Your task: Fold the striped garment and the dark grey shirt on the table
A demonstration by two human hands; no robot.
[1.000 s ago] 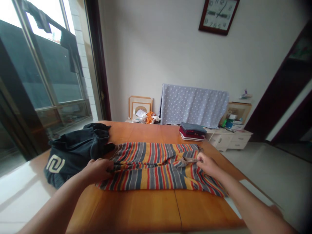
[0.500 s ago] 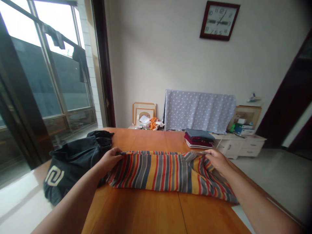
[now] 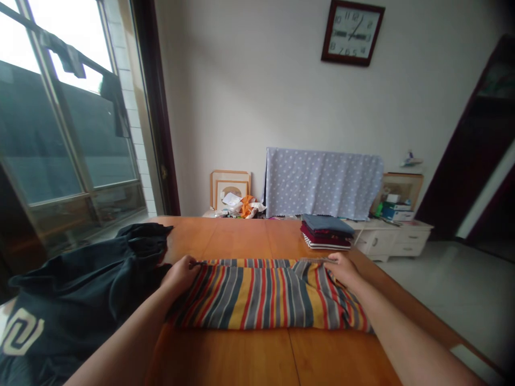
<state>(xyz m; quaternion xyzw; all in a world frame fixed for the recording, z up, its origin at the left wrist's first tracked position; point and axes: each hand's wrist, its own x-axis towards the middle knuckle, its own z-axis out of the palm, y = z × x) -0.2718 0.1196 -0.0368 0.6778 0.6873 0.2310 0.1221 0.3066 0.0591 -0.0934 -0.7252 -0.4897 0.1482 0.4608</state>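
Note:
A striped garment in red, yellow, grey and dark blue lies across the wooden table, folded into a wide band. At its far left corner my left hand pinches the cloth. My right hand grips the far right corner, where the fabric is bunched and creased. Beside my left forearm is a crumpled dark garment with a pale printed mark. Whether the striped piece is a shirt or something else, I cannot tell.
A stack of folded clothes sits at the table's far right edge. Behind the table are a polka-dot cloth, a white cabinet and picture frames. A clock hangs on the wall.
Both hands still hold the striped garment, which now lies slightly flatter, its right end drawn in. The dark garment appears larger and nearer at the left as the view has shifted.

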